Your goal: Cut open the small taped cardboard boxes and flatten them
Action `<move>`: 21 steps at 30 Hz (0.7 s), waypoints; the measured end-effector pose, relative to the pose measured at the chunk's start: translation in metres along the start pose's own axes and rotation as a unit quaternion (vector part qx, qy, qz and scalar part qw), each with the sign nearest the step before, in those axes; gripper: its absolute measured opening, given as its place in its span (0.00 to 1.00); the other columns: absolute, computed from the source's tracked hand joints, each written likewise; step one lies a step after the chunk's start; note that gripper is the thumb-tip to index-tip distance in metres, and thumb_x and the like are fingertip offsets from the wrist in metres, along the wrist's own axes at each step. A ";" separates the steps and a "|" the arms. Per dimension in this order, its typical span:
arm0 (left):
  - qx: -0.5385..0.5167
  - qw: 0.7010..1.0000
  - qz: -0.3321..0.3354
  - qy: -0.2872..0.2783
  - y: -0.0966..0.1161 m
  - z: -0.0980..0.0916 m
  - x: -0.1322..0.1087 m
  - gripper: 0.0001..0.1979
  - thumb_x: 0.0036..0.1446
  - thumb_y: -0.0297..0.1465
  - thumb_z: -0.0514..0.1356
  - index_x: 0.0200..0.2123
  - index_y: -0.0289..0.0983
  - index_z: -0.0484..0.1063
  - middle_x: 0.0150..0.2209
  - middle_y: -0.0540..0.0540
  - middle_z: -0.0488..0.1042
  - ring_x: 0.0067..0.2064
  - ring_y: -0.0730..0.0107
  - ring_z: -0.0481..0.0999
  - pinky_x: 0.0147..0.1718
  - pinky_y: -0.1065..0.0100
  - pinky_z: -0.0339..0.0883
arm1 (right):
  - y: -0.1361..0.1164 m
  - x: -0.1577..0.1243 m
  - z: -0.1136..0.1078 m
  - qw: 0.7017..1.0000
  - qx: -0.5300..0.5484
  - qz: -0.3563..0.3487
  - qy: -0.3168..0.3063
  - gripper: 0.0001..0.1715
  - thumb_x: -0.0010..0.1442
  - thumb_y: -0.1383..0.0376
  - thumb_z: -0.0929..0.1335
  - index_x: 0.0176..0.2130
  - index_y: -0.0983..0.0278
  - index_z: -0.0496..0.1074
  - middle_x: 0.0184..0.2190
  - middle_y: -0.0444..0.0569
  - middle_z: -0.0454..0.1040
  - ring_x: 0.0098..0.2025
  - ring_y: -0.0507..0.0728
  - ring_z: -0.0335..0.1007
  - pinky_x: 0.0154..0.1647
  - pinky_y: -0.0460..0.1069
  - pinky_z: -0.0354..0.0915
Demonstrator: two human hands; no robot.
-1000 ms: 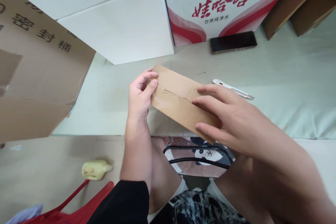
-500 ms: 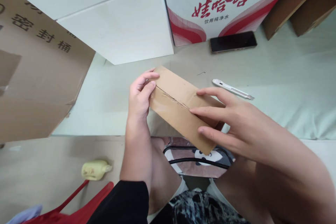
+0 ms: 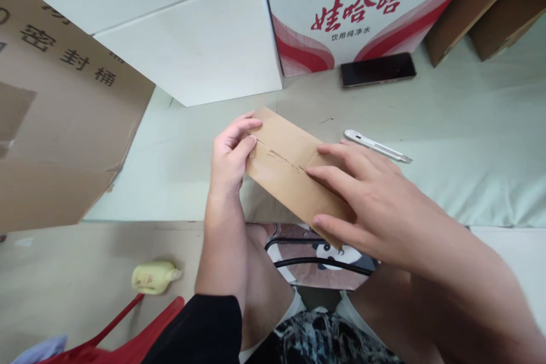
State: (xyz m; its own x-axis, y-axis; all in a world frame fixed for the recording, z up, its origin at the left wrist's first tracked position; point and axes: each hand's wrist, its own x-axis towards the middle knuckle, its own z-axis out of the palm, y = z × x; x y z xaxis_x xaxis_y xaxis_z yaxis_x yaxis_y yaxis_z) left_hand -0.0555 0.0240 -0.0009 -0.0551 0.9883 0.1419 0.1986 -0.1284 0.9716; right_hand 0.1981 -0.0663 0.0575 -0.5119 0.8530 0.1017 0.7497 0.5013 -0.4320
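Note:
A brown cardboard strip (image 3: 284,162) with a scored crease along its length is held between both hands just above the edge of a pale green surface (image 3: 447,125). My left hand (image 3: 230,156) pinches its left end, thumb on top. My right hand (image 3: 362,193) grips the right part, fingers laid over the upper face. The strip slopes down to the right.
A white utility knife (image 3: 377,145) lies just beyond my right hand. A black phone (image 3: 377,69) rests further back against a white and red box (image 3: 362,5). White boxes (image 3: 187,40) stand at the back, a brown carton (image 3: 55,119) at left. A yellow bottle (image 3: 153,276) lies on the floor.
My right hand has slid left along the strip and now covers more of its right end. The left hand holds the same end and has hardly moved.

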 end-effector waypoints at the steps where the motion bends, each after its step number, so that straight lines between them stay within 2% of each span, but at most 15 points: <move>1: 0.004 1.000 0.004 0.000 0.000 0.000 0.000 0.12 0.49 0.31 0.65 0.39 0.44 0.83 0.57 0.47 0.79 0.63 0.51 0.74 0.67 0.51 0.64 | -0.005 -0.001 0.002 1.000 -0.021 0.005 0.002 0.31 0.64 0.50 0.68 0.59 0.64 0.72 0.66 0.63 0.66 0.68 0.78 0.61 0.65 0.75 0.62; 4: 0.015 1.000 0.014 0.009 0.000 0.000 0.000 0.12 0.49 0.31 0.65 0.38 0.43 0.83 0.56 0.47 0.79 0.63 0.50 0.74 0.67 0.50 0.64 | -0.021 -0.001 0.010 0.997 -0.066 0.030 0.000 0.41 0.60 0.46 0.71 0.61 0.70 0.69 0.69 0.69 0.61 0.68 0.86 0.56 0.64 0.80 0.57; 6: 0.019 1.000 0.019 0.013 -0.001 0.002 0.000 0.11 0.49 0.31 0.65 0.38 0.43 0.83 0.56 0.47 0.80 0.62 0.50 0.75 0.67 0.50 0.64 | -0.028 0.000 0.015 0.996 -0.080 0.040 0.005 0.45 0.58 0.47 0.72 0.64 0.70 0.66 0.71 0.71 0.58 0.67 0.89 0.55 0.62 0.81 0.57; 10: 0.011 0.999 0.024 0.020 0.000 0.003 -0.001 0.12 0.52 0.34 0.66 0.41 0.43 0.82 0.56 0.45 0.80 0.61 0.52 0.76 0.63 0.53 0.68 | -0.027 0.004 0.019 0.996 -0.065 0.060 0.016 0.43 0.58 0.55 0.72 0.68 0.59 0.61 0.73 0.71 0.52 0.63 0.86 0.62 0.53 0.79 0.65; 14: -0.022 0.997 0.032 0.069 0.001 -0.002 -0.001 0.18 0.55 0.43 0.66 0.49 0.46 0.78 0.57 0.44 0.78 0.55 0.54 0.80 0.54 0.57 0.75 | -0.005 0.008 0.011 0.996 -0.010 0.085 0.035 0.42 0.58 0.53 0.72 0.68 0.50 0.62 0.73 0.66 0.53 0.63 0.85 0.62 0.51 0.79 0.66; 18: -0.036 0.994 -0.004 0.099 -0.008 -0.008 0.003 0.17 0.56 0.45 0.65 0.48 0.48 0.76 0.57 0.45 0.77 0.54 0.56 0.81 0.49 0.59 0.75 | 0.030 0.008 -0.001 0.982 0.081 0.145 0.089 0.40 0.62 0.49 0.68 0.70 0.51 0.61 0.70 0.61 0.61 0.65 0.80 0.64 0.56 0.76 0.66; 21: -0.034 0.994 -0.041 0.094 -0.023 -0.004 0.008 0.19 0.53 0.47 0.66 0.46 0.48 0.77 0.56 0.46 0.78 0.53 0.57 0.81 0.48 0.60 0.75 | 0.057 0.008 -0.001 0.976 0.128 0.122 0.129 0.38 0.68 0.51 0.62 0.73 0.49 0.51 0.68 0.55 0.66 0.64 0.70 0.69 0.57 0.67 0.70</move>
State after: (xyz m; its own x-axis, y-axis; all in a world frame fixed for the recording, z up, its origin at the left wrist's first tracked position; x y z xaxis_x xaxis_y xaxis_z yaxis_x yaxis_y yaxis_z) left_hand -0.0645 0.0343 -0.0210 -0.2517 0.9638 0.0875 0.1192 -0.0589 0.9911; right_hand 0.2375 -0.0308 0.0345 -0.1835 0.9671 0.1763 0.6895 0.2545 -0.6781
